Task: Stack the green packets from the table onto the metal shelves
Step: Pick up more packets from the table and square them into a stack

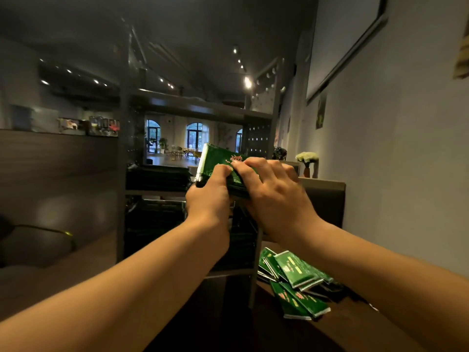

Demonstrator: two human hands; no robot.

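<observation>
Both my hands hold a small bundle of green packets (217,158) up in front of the metal shelves (154,192). My left hand (209,196) grips the bundle from below and the left, thumb on its face. My right hand (272,191) clasps it from the right with fingers curled over the top. The bundle is tilted, its white edge toward the shelf. Dark stacks of packets (158,177) lie on the middle shelf, and more fill the shelf below. A loose pile of green packets (294,283) lies on the dark table at the lower right.
The shelf's upright posts (121,174) stand at left and right of the stacks. A wooden counter (58,158) with small items on top runs along the left. A brown box (327,199) and a vase of white flowers (307,161) sit by the right wall.
</observation>
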